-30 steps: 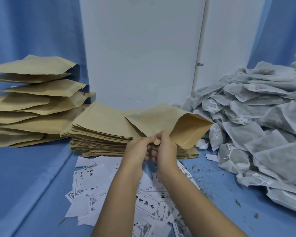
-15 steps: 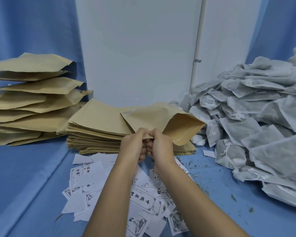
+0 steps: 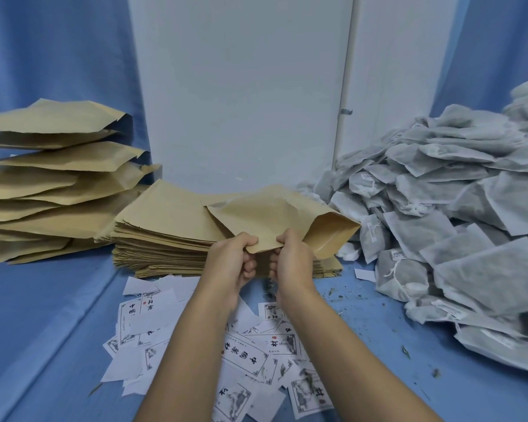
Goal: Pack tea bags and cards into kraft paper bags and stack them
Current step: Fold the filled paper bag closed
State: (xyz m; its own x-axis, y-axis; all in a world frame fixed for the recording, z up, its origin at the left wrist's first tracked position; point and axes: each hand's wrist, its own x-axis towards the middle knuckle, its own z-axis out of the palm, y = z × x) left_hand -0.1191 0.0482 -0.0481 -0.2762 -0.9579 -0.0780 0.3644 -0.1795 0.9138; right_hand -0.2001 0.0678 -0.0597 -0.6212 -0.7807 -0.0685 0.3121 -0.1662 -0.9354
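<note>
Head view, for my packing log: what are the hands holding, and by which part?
The left hand and right hand both pinch one kraft paper bag along its near edge, side by side.

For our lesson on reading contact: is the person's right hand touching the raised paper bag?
Touching. The head view shows the right hand pinching the lower edge of the paper bag; the left hand pinches it alongside.

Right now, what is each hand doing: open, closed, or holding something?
Left hand: closed, pinching the lower edge of the kraft paper bag.
Right hand: closed, pinching the same edge of that bag.
</note>
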